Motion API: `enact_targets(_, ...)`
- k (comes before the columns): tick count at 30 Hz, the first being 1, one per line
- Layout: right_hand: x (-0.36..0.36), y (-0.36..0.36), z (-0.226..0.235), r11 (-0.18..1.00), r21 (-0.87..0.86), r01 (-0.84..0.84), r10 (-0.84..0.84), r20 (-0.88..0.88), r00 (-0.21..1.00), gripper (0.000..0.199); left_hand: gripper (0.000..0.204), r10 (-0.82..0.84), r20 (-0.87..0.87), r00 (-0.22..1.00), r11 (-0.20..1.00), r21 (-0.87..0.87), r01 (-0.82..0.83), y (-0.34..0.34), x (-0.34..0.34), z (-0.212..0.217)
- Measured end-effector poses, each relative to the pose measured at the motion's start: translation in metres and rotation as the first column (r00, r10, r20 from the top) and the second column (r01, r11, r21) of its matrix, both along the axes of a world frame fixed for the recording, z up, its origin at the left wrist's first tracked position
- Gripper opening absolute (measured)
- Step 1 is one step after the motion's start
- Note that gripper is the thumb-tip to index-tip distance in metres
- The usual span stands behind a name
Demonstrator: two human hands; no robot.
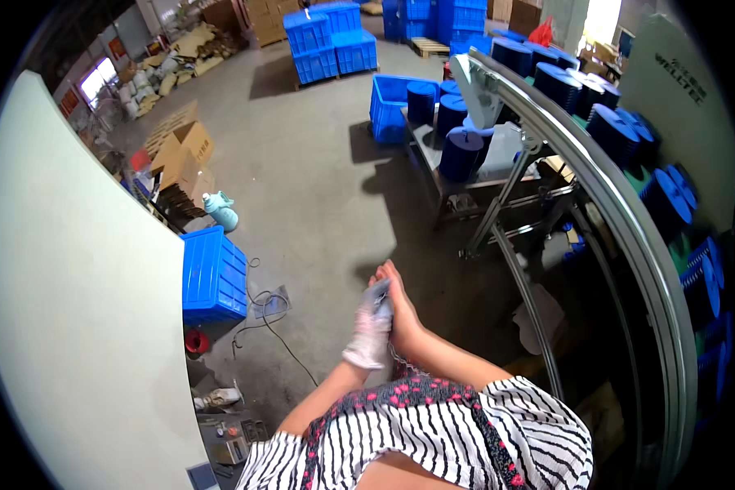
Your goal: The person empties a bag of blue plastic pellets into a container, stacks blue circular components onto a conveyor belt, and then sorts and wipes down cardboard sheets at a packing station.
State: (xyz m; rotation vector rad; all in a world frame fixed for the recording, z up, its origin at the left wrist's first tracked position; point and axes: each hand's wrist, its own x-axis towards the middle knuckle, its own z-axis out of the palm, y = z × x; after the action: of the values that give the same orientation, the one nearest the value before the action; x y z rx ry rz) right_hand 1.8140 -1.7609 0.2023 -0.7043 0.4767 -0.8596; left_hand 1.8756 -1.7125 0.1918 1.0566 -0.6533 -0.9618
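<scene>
My left hand [369, 325] wears a pale pinkish-white work glove with grey-blue on the finger part. My right hand [406, 317] is bare, its fingers stretched forward. The two hands lie against each other in front of my body, with the gloved fingers along the inner side of the bare hand. Slight blur softens the glove. I see no separate object between the hands, though the surfaces where they meet are hidden. Below them is my dark floral apron [408, 395] over striped sleeves.
A metal-framed conveyor [612, 180] curves along my right, beside a table holding dark blue ribbed cylinders [461, 155]. To the left stand a pale panel [82, 286], a lidded blue bin [214, 273], a light-blue bottle [220, 211] and cardboard boxes [184, 159]. A cable [282, 333] crosses the floor.
</scene>
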Motion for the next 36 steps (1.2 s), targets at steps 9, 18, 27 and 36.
enact_targets(9, 0.186, -0.257, 0.049, 0.758, -0.614, -0.221, 0.123, -0.199, 0.972, 0.08, 0.073, 0.024, -0.154, 0.988, 0.981, 0.196, 0.006, -0.292, 0.214, 0.059)
enact_targets(18, 0.332, -0.47, 0.071, 0.288, -0.888, -0.357, -0.161, -0.413, 0.897, 0.07, 0.083, 0.0, -0.544, 0.839, 0.959, -0.239, -0.155, -0.485, 0.354, 0.09)
enact_targets(27, 0.418, -0.723, 0.067, 0.162, -0.806, -0.569, -0.629, -0.528, 0.57, 0.068, 0.063, -0.322, -0.81, 0.491, 0.943, -0.319, 0.092, -0.737, 0.448, 0.114)
enact_targets(36, 0.439, -0.923, 0.08, 0.383, -0.892, -0.24, -0.654, -0.445, 0.611, 0.063, 0.061, -0.499, -0.572, 0.651, 0.866, -0.361, 0.346, -0.942, 0.473, 0.103)
